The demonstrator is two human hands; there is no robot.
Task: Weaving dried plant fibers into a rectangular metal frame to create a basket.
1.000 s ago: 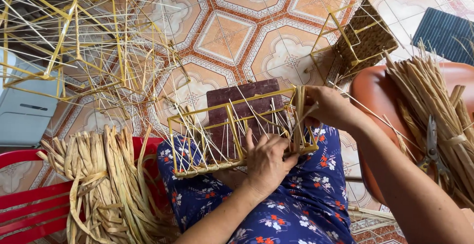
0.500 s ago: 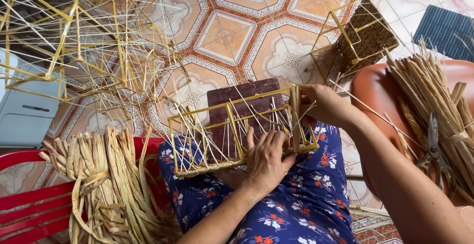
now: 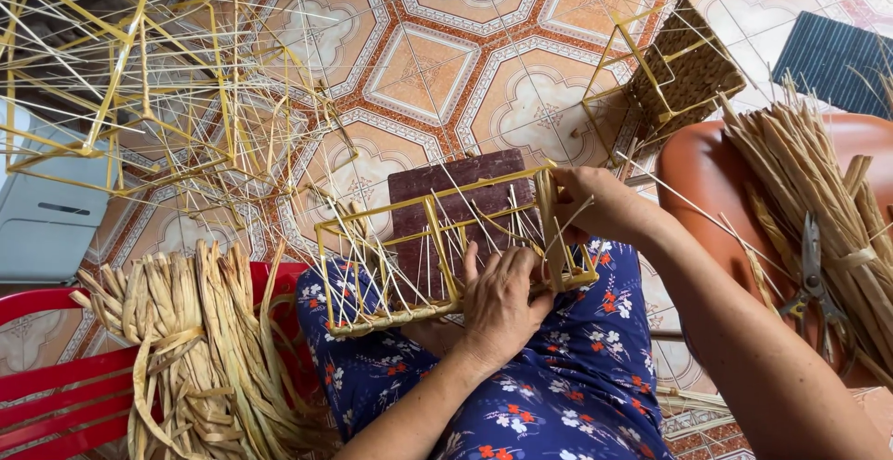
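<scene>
Right now the yellow wire frame (image 3: 437, 246) lies across your lap at the centre of the picture, on the blue flowered cloth (image 3: 558, 386), with pale thin strands (image 3: 409, 274) threaded loosely through its bars. Your left hand (image 3: 502, 306) presses down on the frame's lower rail, fingers spread over it rather than clenched round it. Your right hand (image 3: 600, 201) closes on the upright bar at the frame's right end, where a flat dried strip (image 3: 549, 227) is wrapped.

Judging by its thin bars, the frame looks light and stiff, though it would likely twist if gripped mid-span. Hold it at the corners and rails, as you do. The strands look springy and brittle, likely to kink or snap if bent sharply.

A bundle of flat dried strips (image 3: 195, 358) sits at the lower left on a red chair (image 3: 56, 395). Scissors (image 3: 811, 274) rest on another bundle (image 3: 819, 190) at the right.
</scene>
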